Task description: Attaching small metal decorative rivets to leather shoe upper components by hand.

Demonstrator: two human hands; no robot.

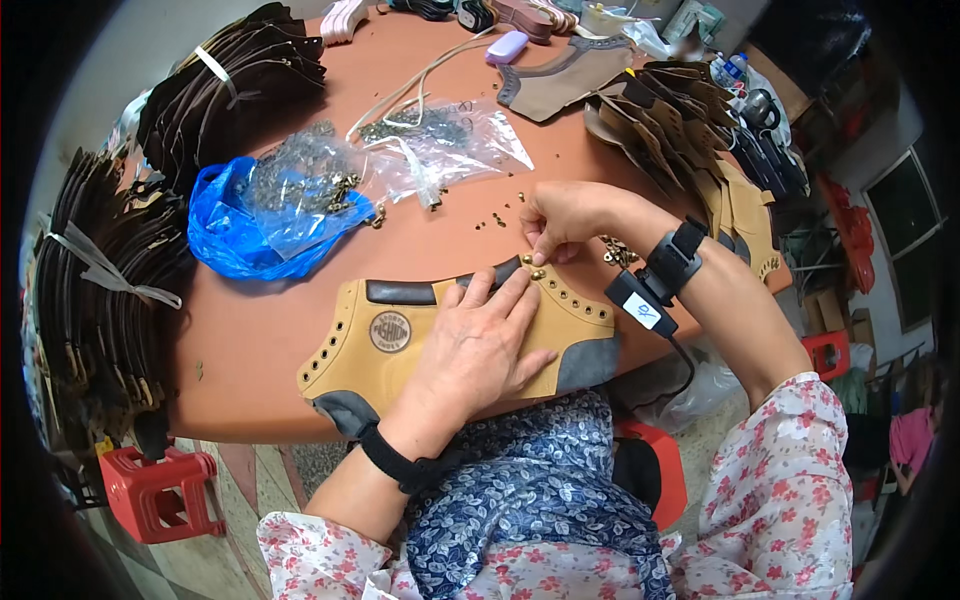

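A tan shoe upper lies flat along the near table edge, with a dark collar strip, grey corner patches, a round printed badge and rows of eyelets on both sides. My left hand rests on it palm down, fingers spread toward the collar. At the top of the right eyelet row, two brass lace hooks stand out from the leather. My right hand is just above them, thumb and fingers pinched together; whatever is between the fingertips is hidden. Beside its wrist lies a small heap of brass hooks.
Bundled dark uppers line the left side, and brown uppers are piled at right. A blue bag and a see-through bag hold metal parts. Loose studs are scattered mid-table. A red stool stands at lower left.
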